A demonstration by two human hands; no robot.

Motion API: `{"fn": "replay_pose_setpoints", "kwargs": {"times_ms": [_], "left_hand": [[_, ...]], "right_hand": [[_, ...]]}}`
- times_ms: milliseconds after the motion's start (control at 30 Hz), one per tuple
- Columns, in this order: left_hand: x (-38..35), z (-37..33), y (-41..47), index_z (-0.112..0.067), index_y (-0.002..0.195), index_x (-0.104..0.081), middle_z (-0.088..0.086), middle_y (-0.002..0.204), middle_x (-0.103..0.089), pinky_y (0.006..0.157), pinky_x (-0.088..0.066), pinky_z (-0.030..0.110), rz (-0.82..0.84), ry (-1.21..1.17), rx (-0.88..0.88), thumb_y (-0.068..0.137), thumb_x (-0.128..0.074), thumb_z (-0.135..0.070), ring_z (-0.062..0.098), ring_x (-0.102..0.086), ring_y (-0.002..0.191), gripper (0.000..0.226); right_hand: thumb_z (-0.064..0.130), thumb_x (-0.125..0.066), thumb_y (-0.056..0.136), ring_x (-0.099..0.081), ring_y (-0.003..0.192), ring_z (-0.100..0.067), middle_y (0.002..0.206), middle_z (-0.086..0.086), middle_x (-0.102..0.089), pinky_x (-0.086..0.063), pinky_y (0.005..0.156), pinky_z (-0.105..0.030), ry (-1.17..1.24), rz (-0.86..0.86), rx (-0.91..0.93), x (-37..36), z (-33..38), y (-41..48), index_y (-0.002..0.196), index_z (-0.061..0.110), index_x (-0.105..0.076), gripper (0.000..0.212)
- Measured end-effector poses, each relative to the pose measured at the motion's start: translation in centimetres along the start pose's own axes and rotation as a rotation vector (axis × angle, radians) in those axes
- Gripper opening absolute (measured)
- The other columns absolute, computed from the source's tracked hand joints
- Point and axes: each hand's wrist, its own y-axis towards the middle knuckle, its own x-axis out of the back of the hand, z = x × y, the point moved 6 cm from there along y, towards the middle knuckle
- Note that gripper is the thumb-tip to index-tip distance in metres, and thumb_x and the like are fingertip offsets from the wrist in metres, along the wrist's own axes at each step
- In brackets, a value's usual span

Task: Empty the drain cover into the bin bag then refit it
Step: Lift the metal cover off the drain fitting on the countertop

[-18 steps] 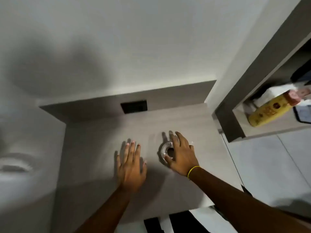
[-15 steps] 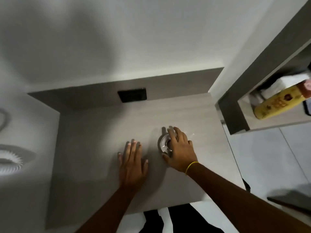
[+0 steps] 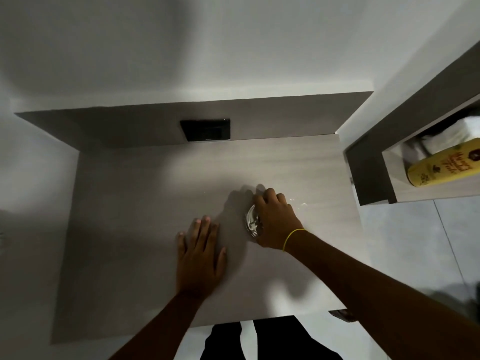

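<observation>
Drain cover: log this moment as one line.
right hand on drain cover | left hand flat on basin floor | cover seated or lifted: unclear | bin bag: out of view

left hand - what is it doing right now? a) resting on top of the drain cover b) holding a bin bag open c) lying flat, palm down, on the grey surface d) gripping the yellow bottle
c: the left hand lies flat with fingers spread on the grey surface, apart from the shiny drain cover, which the right hand covers.
</observation>
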Motion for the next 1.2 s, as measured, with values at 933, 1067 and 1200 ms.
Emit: {"fn": "replay_pose_setpoints", "kwargs": {"times_ms": [933,1067,1200], "left_hand": [[-0.3,0.3,-0.4,-0.017,0.163,-0.049,0.008,0.177,-0.038,0.13,-0.021,0.063,-0.09,-0.029,0.003,0.104,-0.05,-0.043,0.029,-0.027,0.168,0.065],[0.0,0.1,-0.4,-0.016,0.163,-0.049,0.008,0.177,-0.037,0.13,-0.023,0.065,-0.061,-0.03,-0.007,0.104,-0.051,-0.043,0.03,-0.027,0.168,0.065],[0.0,0.0,-0.4,-0.016,0.163,-0.049,0.009,0.177,-0.037,0.13,-0.024,0.067,-0.007,-0.048,-0.027,0.104,-0.051,-0.043,0.032,-0.026,0.168,0.065]], "right_hand": [[0.023,-0.092,0.078,-0.045,0.15,-0.045,0.166,-0.02,-0.037,-0.048,0.12,-0.056,0.372,-0.263,-0.299,-2.9,-12.0,-3.8,0.165,0.002,-0.033,0.108],[0.033,-0.086,0.085,-0.026,0.162,-0.043,0.175,-0.018,-0.026,-0.031,0.13,-0.06,0.318,-0.288,-0.34,-3.1,-11.7,-4.3,0.169,0.01,-0.029,0.105],[0.03,-0.078,0.09,-0.059,0.13,-0.04,0.146,-0.016,-0.056,-0.057,0.1,-0.056,0.353,-0.549,-0.289,-2.0,-8.9,-5.2,0.141,0.011,-0.059,0.058]]}}
